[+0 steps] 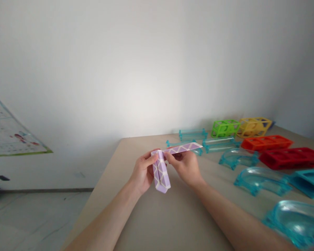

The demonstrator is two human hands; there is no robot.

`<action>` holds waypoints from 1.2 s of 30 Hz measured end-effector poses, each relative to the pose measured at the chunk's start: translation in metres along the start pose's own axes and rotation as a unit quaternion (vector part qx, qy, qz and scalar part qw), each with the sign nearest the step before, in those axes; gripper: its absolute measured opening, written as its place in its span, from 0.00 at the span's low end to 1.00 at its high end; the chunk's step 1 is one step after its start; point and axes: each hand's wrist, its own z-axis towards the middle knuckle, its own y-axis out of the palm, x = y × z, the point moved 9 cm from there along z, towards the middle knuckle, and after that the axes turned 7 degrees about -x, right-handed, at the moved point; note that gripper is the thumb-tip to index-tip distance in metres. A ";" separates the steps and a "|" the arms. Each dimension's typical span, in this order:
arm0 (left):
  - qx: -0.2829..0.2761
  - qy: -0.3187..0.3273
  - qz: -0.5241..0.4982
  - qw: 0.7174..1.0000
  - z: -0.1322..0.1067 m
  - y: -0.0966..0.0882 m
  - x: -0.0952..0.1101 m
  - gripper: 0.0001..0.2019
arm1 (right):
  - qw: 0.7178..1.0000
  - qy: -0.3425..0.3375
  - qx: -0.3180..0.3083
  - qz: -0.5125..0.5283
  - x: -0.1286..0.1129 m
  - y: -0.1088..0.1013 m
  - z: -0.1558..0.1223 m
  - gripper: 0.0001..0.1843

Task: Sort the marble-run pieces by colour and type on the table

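Note:
Both my hands hold a purple folding snake puzzle [162, 174] with white zigzag lines, raised over the table. My left hand [143, 170] grips its folded part, thumb on top near the bend, and two lengths lie side by side, pointing down toward me. My right hand [186, 165] closes on the straight arm, which stretches out to the right and ends in a slanted tip. The fingers under the puzzle are partly hidden.
On the beige table [157, 223], clear blue curved track pieces [261, 179] line the right side. Behind them stand green [225, 129] and yellow [253, 127] frame blocks, with orange [267, 143] and red [291, 158] ones nearer. A poster [13, 129] hangs on the left wall.

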 end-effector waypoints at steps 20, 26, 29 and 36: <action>0.071 -0.116 -0.043 0.990 0.000 -0.017 -0.012 0.04 | 0.964 -0.184 -0.078 -0.177 -0.031 0.015 -0.005 0.07; 0.050 -0.175 -0.062 0.981 0.002 -0.015 -0.023 0.09 | 0.959 -0.186 -0.110 -0.185 -0.033 0.022 -0.006 0.02; 0.041 -0.169 -0.076 0.982 0.005 -0.014 -0.025 0.11 | 0.974 -0.137 -0.052 -0.174 -0.025 0.014 -0.004 0.01; 0.020 -0.199 -0.101 0.975 0.001 -0.010 -0.030 0.10 | 0.960 -0.151 -0.091 -0.216 -0.031 0.019 -0.001 0.04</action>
